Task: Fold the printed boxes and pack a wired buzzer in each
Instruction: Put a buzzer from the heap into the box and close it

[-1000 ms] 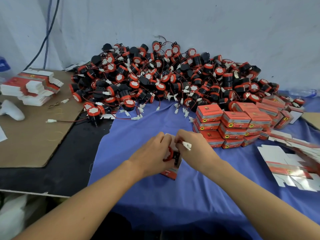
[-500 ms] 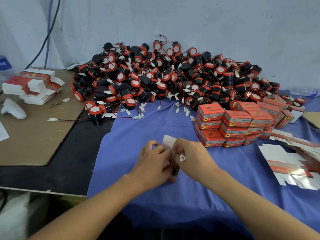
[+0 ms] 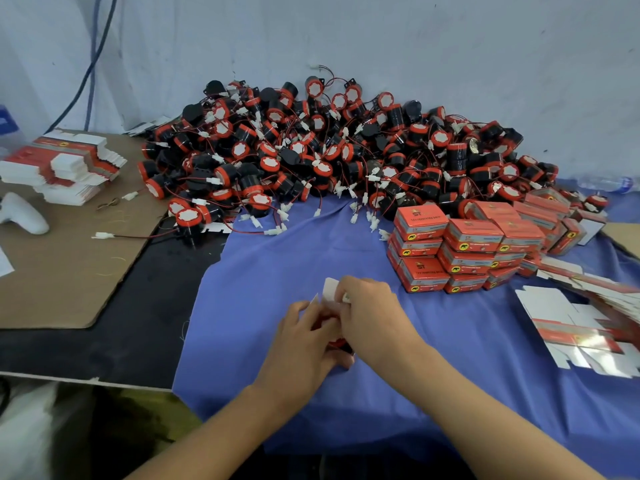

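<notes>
A black bench [image 3: 104, 348] stands against a pale wall [image 3: 415, 46], half covered by a blue cloth [image 3: 311, 251] and a brown cardboard sheet [image 3: 69, 271]. A heap of buzzers [image 3: 329, 157] lies at the back, with packed boxes [image 3: 464, 251] stacked to the right. Mid-cloth, the left hand [image 3: 304, 344] grips the box [image 3: 330, 288] from its side. The right hand [image 3: 374, 317] curls its fingers over the far end. The box's length runs away from the person and its white flap points toward the heap. A second ago a red-and-black buzzer showed between the hands; it is now almost hidden.
</notes>
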Tool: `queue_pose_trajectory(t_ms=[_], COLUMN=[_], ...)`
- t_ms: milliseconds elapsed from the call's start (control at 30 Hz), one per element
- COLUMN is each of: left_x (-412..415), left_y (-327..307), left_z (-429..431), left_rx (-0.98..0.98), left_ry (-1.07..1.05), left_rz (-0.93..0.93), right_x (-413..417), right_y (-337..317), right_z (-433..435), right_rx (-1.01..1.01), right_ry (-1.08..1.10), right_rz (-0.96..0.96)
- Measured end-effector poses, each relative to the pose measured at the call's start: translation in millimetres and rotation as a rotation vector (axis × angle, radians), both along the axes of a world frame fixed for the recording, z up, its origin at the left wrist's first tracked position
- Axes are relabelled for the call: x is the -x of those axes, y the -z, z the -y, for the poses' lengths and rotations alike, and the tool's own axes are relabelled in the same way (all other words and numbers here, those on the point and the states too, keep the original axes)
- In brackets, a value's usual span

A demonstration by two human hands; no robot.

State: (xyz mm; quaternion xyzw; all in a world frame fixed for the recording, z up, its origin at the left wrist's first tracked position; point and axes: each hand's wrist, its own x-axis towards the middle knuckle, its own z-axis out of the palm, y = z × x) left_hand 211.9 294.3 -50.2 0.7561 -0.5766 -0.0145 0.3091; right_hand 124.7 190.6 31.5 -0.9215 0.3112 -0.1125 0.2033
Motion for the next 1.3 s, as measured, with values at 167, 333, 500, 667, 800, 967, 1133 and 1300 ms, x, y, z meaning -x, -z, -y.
queue_pose_trajectory(t_ms=[167, 333, 500, 667, 800, 967, 1133, 1300], left_x=[25, 30, 33, 29, 28, 27, 31, 26], left_y=[3, 18, 33, 42, 45, 46, 49, 53], left_z=[0, 2, 5, 0, -2, -1, -1, -3], left_rx=[0.176, 0.344, 0.388, 0.383, 0.379, 0.357, 0.352, 0.345], left_ry=[-0.107, -0.143, -0.193, -0.194, -0.201, -0.222, -0.226, -0.127], left_rz=[-0.536, -0.706, -0.803, -0.828, -1.010, -1.030, -0.873, -0.607], right_x=[-13, -14, -11, -11, -16, -21, -11, -4], right_y=[16, 26, 29, 25, 26, 22, 12, 22], right_z=[-5, -6, -2, 4, 3, 3, 3, -7], right_rx=[-0.010, -0.036, -0.088, -0.107, -0.153, 0.031, 0.007, 0.190], right_ry=[-0.059, -0.154, -0.216, -0.226, -0.135, -0.208, -0.336, -0.370], right_rz=[0.014, -0.007, -0.087, -0.189, -0.103, -0.305, -0.447, -0.327])
